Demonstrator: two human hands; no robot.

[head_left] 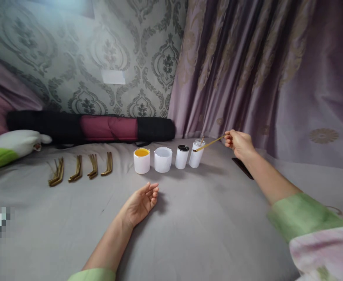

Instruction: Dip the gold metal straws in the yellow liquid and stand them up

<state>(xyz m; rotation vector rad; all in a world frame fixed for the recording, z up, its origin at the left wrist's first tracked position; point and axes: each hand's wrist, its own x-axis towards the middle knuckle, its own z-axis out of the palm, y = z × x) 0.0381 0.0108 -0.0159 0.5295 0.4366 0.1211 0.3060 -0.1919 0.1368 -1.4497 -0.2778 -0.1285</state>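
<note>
My right hand (238,143) pinches the end of a thin gold-coloured stick (212,143). Its far, darker tip shows at the upper part of a white-wrapped clear jar (195,159); whether they touch I cannot tell. Another thin stick stands up out of that jar. To its left is a white-wrapped container with a dark inside (181,159), then a wider white container (162,162), then a white-wrapped cup with a yellow inside (142,164). Below these, my left hand (140,205) lies palm up, fingers loosely curled and apart, with nothing in it.
Several bunches of gold-coloured sticks with bent ends (92,168) lie in a row on the grey sheet (189,230). Behind are a black and maroon roll (108,128) and purple curtains (233,78). A plush toy (16,142) lies left, a dark flat object (242,168) right.
</note>
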